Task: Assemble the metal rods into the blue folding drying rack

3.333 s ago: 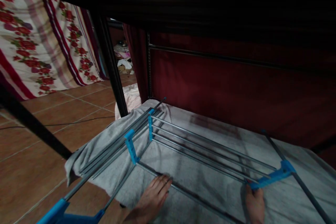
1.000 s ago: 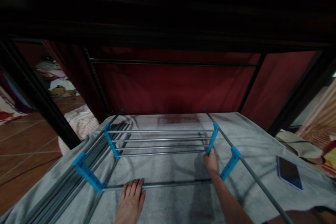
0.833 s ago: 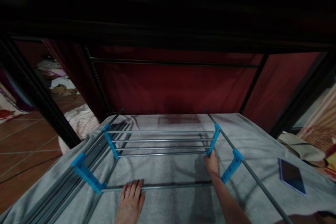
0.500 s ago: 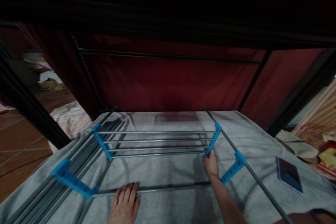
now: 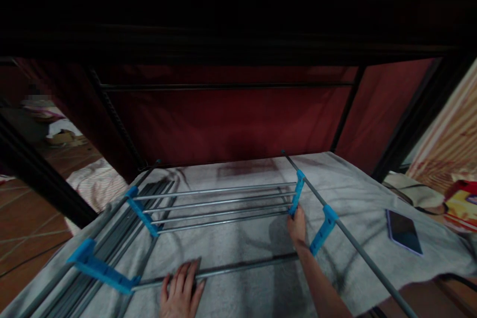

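Note:
A shoe-rack-like frame of grey metal tubes and blue plastic brackets stands on a grey cloth (image 5: 238, 288). My left hand (image 5: 181, 290) lies over the near metal rod (image 5: 246, 267), fingers curled across it and thumb on the near side. My right hand (image 5: 297, 226) is closed round the lower end of the far right blue bracket (image 5: 297, 193), where the thin rods (image 5: 223, 202) end. The near right blue bracket (image 5: 323, 231) is beside my right forearm. On the left side are a near blue bracket (image 5: 99, 267) and a far one (image 5: 141, 212).
Several loose grey tubes (image 5: 108, 243) lie beneath the frame's left side. A phone (image 5: 404, 232) rests on the cloth at right. Dark bars and red panels (image 5: 223, 119) enclose the back. A red and yellow packet (image 5: 462, 203) is at far right.
The view has tilted and shifted slightly, so the rack's right side and the phone appear further left. Both hands keep their places on the rack.

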Tool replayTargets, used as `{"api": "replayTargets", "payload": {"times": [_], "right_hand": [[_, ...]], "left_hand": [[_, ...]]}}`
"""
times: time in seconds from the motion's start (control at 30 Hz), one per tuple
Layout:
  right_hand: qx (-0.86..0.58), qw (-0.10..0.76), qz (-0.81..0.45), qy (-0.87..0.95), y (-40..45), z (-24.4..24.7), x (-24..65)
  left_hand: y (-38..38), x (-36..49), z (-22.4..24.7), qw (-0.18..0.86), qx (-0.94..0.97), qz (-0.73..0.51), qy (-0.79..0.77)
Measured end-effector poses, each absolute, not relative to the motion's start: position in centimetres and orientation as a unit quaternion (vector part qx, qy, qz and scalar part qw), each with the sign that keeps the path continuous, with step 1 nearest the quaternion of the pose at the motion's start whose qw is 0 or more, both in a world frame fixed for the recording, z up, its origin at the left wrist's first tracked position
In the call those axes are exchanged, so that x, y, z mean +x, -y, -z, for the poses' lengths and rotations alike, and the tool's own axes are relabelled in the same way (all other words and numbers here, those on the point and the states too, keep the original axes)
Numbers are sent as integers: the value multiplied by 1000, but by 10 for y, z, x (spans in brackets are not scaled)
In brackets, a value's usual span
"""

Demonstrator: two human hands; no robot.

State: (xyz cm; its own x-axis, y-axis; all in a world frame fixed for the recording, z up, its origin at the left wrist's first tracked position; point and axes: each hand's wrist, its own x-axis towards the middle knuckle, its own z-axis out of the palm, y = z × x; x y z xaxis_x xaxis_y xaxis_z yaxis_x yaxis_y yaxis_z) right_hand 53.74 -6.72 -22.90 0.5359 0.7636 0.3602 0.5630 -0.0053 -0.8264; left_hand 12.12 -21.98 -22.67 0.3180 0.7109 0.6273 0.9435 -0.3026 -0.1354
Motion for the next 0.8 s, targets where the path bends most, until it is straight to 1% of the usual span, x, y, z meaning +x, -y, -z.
{"api": "replayTargets", "payload": {"times": [0.1,0.27,0.33,0.4,0.5,0.67,0.8], "right_hand": [[-688,564,-57,453,62,210,534],[-620,660,-22,423,52,152,537],[-602,671,-29,433,48,133,539],[-587,671,-47,450,45,121,542],[-576,668,-76,464,42,118,545],[-587,646,-75,482,40,123,550],[-597,629,-62,494,38,125,552]], "left_hand": [[211,150,194,248,-770,301,505],[164,230,90,143,-797,372,454],[136,259,55,111,-813,375,432],[108,282,32,85,-832,352,420],[71,309,21,57,-869,278,404],[34,345,24,17,-907,134,398],[30,360,19,-10,-904,119,410]]}}
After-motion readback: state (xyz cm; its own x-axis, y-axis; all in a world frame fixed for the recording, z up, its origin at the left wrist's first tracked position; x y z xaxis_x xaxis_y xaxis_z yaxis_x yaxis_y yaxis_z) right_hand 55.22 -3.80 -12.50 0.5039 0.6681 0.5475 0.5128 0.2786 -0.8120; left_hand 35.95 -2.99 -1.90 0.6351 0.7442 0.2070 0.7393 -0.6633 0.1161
